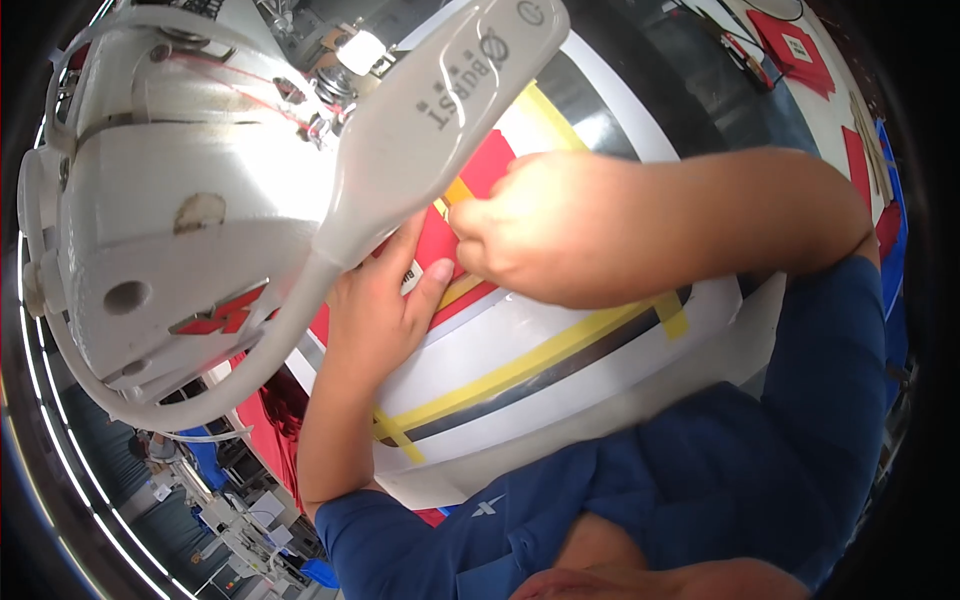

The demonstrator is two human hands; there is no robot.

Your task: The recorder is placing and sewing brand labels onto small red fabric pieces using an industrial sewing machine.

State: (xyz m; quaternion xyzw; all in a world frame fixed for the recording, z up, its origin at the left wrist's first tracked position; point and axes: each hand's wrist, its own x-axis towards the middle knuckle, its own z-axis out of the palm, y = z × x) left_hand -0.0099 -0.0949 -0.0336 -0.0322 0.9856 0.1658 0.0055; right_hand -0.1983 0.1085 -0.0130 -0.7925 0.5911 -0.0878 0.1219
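My left hand [372,312] lies on red fabric [490,165] with thumb and fingers apart, pressing it to the work surface. Under that thumb, a small white printed label [411,278] shows on the cloth. My right hand [540,228] is closed just to its right, its fingers curled down at the fabric. A yellow-orange strip [457,192] runs beside those fingers. Whatever the right fingers grip is hidden behind the knuckles. The fingertips of my left hand disappear beneath the white lamp head [455,100].
A white sewing machine [180,190] fills the left side, its needle area [320,125] lit brightly. The lamp's bent neck [285,345] curves near my left forearm. Yellow tape [530,368] marks the white table. More red pieces [800,55] lie at the far right.
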